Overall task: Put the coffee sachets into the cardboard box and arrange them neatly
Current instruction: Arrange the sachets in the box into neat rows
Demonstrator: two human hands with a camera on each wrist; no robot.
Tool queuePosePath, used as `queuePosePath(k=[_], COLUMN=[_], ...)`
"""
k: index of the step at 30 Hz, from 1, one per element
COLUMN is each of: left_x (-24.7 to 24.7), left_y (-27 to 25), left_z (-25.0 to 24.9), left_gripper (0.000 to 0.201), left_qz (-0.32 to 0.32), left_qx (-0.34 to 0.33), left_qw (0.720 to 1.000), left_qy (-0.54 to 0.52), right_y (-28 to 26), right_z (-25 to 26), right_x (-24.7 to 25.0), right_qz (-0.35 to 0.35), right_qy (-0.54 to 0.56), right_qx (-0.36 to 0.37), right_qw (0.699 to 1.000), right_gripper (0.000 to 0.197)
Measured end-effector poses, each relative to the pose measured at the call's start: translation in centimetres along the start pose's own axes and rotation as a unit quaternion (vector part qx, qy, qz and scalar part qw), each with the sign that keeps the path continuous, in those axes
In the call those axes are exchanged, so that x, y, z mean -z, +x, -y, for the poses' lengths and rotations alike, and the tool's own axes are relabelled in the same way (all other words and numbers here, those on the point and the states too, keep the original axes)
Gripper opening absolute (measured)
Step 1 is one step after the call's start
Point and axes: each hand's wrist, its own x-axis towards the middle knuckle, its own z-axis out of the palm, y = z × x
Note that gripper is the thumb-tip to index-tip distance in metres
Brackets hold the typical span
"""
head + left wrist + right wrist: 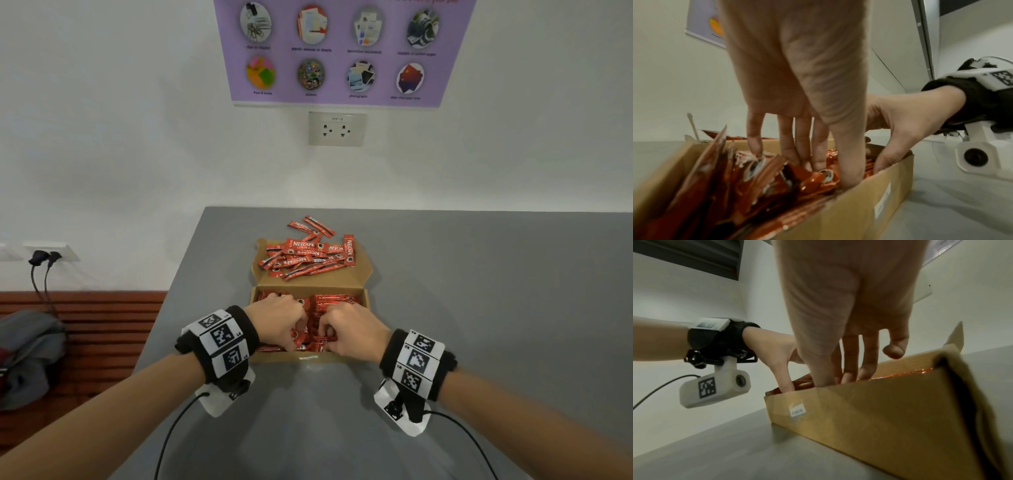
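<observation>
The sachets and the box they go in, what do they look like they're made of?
Coffee sachets: probably foil-lined plastic film, glossy red; they crinkle and glint in the left wrist view. Cardboard box: plain brown cardboard, matte, with a folded lid flap and a small white label.

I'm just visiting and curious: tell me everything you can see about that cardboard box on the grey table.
The cardboard box is a shallow, plain brown carton that looks like corrugated board. It lies open on the grey table, its lid flap folded back flat and heaped with loose red coffee sachets. More sachets fill the inside. A small white label sticks to its near wall. The left hand and right hand both reach inside.
</observation>
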Motion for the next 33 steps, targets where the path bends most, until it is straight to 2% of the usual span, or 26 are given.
queuePosePath(k=[4,10,13,18,21,23,27,33], left_x=[-0.1,0.1,-0.1,-0.5,-0.6,-1.0,-1.6,-1.0], left_y=[0.4,0.7,0.9,0.8,1.0,1.1,1.3,0.9], left_z=[0.1,-0.5,-0.7,0.0,0.8,0.9,0.8,1.6], left_gripper=[0.042,0.028,0.029,0.034,0.051,0.055,0.059,0.061], left_qz=[-0.003,-0.002,-0.004,-0.010,-0.006,-0.010,-0.010,-0.011], left_qx=[0.002,-0.002,0.001,-0.010,-0.016,-0.023,-0.023,-0.043], left_qw=[0.999,0.996,0.994,0.998,1.000,0.999,0.998,0.999], left_qy=[0.033,0.093,0.106,0.065,0.022,0.039,0.064,0.021], right_y=[0.0,0.1,0.0,-0.1,-0.1,-0.2,-0.2,-0.2], right_z=[0.0,0.1,0.2,0.1,0.1,0.1,0.0,0.0], right_x=[-0.1,0.0,0.0,-0.1,0.0,0.0,0.0,-0.1], right_qz=[0.006,0.006,0.008,0.006,0.006,0.007,0.004,0.002], right_qy=[-0.002,0.001,0.001,-0.002,-0.002,-0.001,0.005,-0.002], right_qx=[-0.005,-0.002,-0.002,0.000,0.000,0.000,-0.001,-0.002], right_qw=[1.000,1.000,1.000,1.000,1.000,1.000,1.000,1.000], right_gripper=[0.019,0.013,0.012,0.013,0.013,0.013,0.011,0.013])
